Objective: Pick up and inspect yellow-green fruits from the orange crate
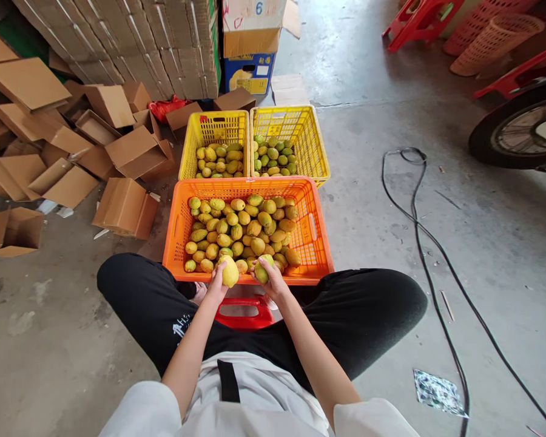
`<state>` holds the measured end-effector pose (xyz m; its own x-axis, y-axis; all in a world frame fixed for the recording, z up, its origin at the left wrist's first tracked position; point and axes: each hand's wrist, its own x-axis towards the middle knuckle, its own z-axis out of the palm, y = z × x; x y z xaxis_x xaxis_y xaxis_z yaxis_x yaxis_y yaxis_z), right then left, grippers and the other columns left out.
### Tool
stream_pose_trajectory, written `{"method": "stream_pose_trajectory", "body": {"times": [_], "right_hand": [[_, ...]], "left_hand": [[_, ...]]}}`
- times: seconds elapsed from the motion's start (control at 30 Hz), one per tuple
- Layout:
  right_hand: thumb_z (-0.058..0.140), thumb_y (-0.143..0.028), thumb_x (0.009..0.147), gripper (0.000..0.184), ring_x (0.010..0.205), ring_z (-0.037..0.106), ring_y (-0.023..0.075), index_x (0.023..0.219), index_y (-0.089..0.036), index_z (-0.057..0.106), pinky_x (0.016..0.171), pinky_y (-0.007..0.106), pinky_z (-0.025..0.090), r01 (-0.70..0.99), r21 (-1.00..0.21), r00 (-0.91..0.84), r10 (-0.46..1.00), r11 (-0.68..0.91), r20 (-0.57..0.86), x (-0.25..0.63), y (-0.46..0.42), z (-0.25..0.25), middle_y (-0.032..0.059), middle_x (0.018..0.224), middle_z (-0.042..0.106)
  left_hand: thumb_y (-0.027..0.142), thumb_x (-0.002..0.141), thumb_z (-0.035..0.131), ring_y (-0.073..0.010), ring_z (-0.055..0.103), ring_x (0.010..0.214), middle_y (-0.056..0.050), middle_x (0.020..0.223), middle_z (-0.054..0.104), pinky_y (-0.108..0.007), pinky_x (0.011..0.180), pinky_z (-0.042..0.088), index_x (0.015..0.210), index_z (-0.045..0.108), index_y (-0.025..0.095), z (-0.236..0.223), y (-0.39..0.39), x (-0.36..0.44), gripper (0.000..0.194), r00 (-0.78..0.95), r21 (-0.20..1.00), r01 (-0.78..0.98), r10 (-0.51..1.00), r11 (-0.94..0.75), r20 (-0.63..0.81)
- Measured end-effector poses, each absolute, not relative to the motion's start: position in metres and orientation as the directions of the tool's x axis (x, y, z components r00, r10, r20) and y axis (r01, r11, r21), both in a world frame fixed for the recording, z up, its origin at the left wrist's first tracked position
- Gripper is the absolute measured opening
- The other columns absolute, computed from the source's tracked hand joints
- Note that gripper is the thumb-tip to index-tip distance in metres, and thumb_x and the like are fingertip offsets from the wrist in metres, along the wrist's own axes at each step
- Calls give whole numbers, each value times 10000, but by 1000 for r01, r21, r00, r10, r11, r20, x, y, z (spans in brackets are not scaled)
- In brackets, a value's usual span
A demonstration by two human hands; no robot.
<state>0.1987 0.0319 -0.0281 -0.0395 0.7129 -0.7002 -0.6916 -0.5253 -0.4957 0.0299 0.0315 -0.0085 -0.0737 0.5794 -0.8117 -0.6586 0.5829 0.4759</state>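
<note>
My left hand (219, 280) is closed around a yellow lemon (230, 272), held over the near rim of the orange crate (321, 255). Beside it, my right hand (273, 279) grips a greener lemon (262, 269) at about the same height. The two hands are a short way apart. Many yellow, green and brownish lemons (236, 232) lie in the orange crate between my knees. Behind that crate stand two yellow crates: the left one (188, 145) holds yellow-green fruit, and the right one (316, 145) holds mostly green fruit.
Loose cardboard boxes (126, 206) are heaped at the left, before stacked flat cardboard (118, 42). A black cable (417, 224) runs across the floor at the right. Farther back are a motorbike wheel (514, 130), red stools (421, 24) and a pink basket (495, 42).
</note>
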Motion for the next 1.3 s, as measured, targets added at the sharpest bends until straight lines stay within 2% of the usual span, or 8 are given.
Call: {"method": "stream_pose_trajectory", "body": {"times": [0.1, 0.37, 0.63, 0.73, 0.83, 0.93, 1.13, 1.3], "right_hand": [[946, -350, 663, 422, 718, 743, 203, 931, -253, 634, 593, 334, 647, -700, -494, -37, 717, -516, -696, 200, 32, -28, -11, 837, 751], [818, -287, 667, 297, 1106, 741, 332, 908, -267, 645, 879, 523, 661, -763, -423, -139, 764, -488, -630, 198, 32, -14, 45, 1000, 777], [929, -328, 620, 433, 921, 761, 258, 938, -272, 640, 902, 490, 655, -794, -398, -153, 785, -459, -600, 200, 30, -3, -27, 808, 728], [947, -284, 578, 472, 845, 760, 236, 947, -258, 654, 815, 434, 665, -777, -411, -172, 789, -476, -589, 201, 30, -5, -1, 881, 770], [953, -253, 571, 436, 701, 727, 181, 892, -229, 660, 683, 327, 638, -700, -433, -155, 712, -568, -685, 198, 30, -14, -5, 789, 758], [972, -237, 525, 438, 632, 689, 144, 812, -216, 642, 610, 260, 595, -652, -442, -92, 643, -616, -761, 196, 29, -22, -32, 704, 719], [984, -334, 546, 452, 674, 699, 157, 844, -231, 660, 645, 280, 600, -668, -493, -67, 705, -557, -706, 195, 31, -24, -25, 762, 735], [855, -413, 671, 306, 962, 762, 306, 869, -267, 672, 799, 425, 645, -701, -459, -158, 746, -546, -646, 201, 33, -24, 32, 849, 757]], "left_hand": [[287, 860, 721, -261, 780, 862, -95, 920, 772, -386, 802, 657, 1148, 643, 162, -9, 31, 29, 323, -62, 460, -669, 573, 583, -817], [356, 876, 687, -330, 753, 1120, -142, 1145, 780, -484, 964, 615, 1301, 644, 193, -3, 30, 24, 457, 45, 357, -797, 638, 487, -769], [372, 936, 678, -223, 749, 768, -67, 806, 739, -441, 968, 623, 1113, 693, 170, -1, 30, 26, 269, 27, 345, -790, 591, 507, -806], [330, 886, 738, -198, 728, 710, -58, 820, 740, -382, 843, 645, 1088, 676, 167, -3, 30, 26, 267, 38, 361, -762, 593, 538, -804], [289, 818, 799, -192, 732, 709, -71, 880, 755, -308, 701, 626, 1074, 660, 159, -6, 29, 26, 319, 45, 403, -703, 602, 585, -797], [285, 770, 840, -224, 757, 763, -102, 934, 768, -320, 694, 627, 1067, 646, 154, -11, 27, 26, 378, 39, 429, -662, 600, 614, -799], [284, 741, 875, -289, 786, 871, -110, 928, 776, -391, 771, 651, 1108, 615, 167, -18, 25, 28, 465, -24, 464, -647, 592, 605, -805], [310, 893, 679, -260, 778, 824, -105, 895, 776, -393, 785, 650, 1100, 654, 142, -15, 29, 27, 268, -23, 425, -724, 596, 544, -802]]}}
